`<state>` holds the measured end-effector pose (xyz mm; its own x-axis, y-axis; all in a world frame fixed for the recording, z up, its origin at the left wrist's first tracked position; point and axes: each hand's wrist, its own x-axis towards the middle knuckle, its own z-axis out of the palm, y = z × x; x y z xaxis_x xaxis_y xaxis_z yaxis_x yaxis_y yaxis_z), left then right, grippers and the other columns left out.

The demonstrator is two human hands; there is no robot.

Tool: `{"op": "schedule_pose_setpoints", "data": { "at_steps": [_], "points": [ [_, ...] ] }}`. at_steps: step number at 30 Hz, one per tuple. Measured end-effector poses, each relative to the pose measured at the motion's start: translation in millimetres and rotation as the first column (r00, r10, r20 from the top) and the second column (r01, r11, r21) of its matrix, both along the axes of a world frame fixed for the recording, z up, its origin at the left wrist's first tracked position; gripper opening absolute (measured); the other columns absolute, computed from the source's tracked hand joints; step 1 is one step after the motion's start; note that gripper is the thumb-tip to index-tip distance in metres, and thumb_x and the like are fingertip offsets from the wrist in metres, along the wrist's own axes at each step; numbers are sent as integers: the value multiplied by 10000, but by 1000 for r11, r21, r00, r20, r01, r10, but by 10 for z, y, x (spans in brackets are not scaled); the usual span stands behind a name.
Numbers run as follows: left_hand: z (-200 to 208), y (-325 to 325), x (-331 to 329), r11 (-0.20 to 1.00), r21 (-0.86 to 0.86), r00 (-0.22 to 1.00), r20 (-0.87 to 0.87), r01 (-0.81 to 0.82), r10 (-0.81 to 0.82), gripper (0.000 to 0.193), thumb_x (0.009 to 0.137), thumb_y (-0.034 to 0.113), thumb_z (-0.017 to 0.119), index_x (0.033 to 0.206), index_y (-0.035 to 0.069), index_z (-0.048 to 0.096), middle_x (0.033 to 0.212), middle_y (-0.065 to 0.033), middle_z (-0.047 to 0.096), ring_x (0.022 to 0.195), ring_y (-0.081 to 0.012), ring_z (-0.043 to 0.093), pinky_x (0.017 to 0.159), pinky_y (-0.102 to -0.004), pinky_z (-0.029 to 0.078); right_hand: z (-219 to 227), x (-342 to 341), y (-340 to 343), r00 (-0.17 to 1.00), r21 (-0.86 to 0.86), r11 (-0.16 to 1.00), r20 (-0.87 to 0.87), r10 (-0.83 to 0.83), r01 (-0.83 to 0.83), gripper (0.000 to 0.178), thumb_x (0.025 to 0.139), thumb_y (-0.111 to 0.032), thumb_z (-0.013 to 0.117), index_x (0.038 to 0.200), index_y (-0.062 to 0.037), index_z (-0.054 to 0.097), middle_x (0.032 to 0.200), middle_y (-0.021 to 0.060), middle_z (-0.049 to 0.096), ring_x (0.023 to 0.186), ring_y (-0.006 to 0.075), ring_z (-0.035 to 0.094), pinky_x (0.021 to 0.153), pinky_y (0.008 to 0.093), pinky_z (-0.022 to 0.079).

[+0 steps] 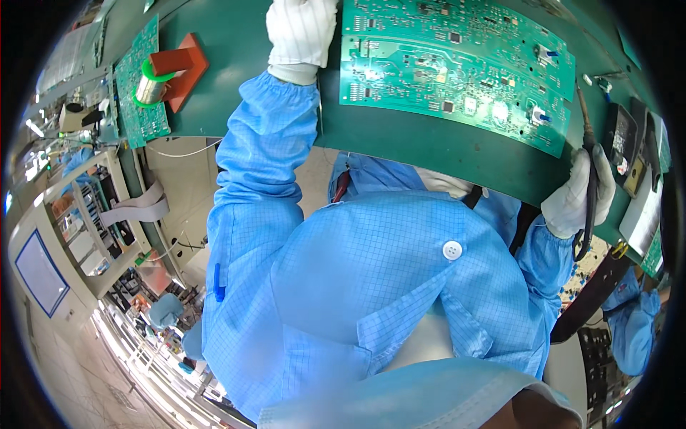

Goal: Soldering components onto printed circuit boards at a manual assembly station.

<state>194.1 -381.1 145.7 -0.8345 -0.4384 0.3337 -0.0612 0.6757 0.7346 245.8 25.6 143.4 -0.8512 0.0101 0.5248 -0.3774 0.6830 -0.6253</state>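
Note:
My right hand (577, 194), in a white glove, is closed around the dark handle of a soldering iron (590, 168). The iron's thin shaft points up beside the right end of a large green circuit board panel (457, 75). Two blue-shafted parts stand up near that end of the panel. At the upper edge, my left hand (301, 32) wears a white striped glove and rests just left of the panel. Its fingers run out of the picture, so what they hold, if anything, is hidden. A thin wire hangs down below that glove.
Left on the green bench mat (236, 107) stands a red holder (189, 68) with a green-rimmed solder spool (151, 87), beside another circuit board (132, 107). A dark stand (636, 143) and small loose parts (604, 82) lie at the right. Another person's blue sleeve (636, 332) shows at lower right.

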Motion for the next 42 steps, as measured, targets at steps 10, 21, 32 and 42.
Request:
{"op": "schedule_pose_setpoints", "data": {
  "at_steps": [10, 21, 32, 42],
  "points": [
    [75, -96, 63, 985, 151, 993, 59, 88, -98, 239, 992, 245, 588, 934, 17, 631, 727, -129, 621, 601, -233, 597, 580, -364, 474, 16, -38, 39, 993, 232, 972, -115, -6, 33, 165, 959, 1, 635, 1087, 84, 698, 1140, 199, 694, 976, 263, 741, 821, 306, 617],
    [273, -10, 44, 904, 386, 938, 208, 182, -277, 322, 928, 243, 686, 1049, 3, 510, 868, -99, 589, 659, -176, 610, 586, -301, 510, -29, -52, 72, 989, 268, 962, -148, -19, 59, 165, 964, -5, 637, 1072, 102, 701, 1176, 188, 661, 1033, 267, 725, 855, 312, 627],
    [267, -57, 372, 591, 753, 895, 5, 290, -445, 292, 893, 55, 685, 1063, 23, 450, 1195, -168, 655, 832, -122, 601, 629, -241, 496, -99, -115, 234, 925, 523, 822, -381, -11, 225, 180, 930, 25, 647, 1089, 51, 727, 1187, 181, 620, 1061, 303, 710, 883, 336, 635],
    [246, -38, 436, 621, 742, 923, 10, 251, -385, 291, 868, 10, 680, 1021, 43, 435, 1257, -215, 621, 861, -146, 611, 628, -241, 503, -71, -72, 106, 955, 408, 898, -292, -45, 167, 213, 941, 30, 647, 1148, 35, 700, 1239, 201, 608, 1050, 310, 717, 854, 333, 635]
  ]
}}
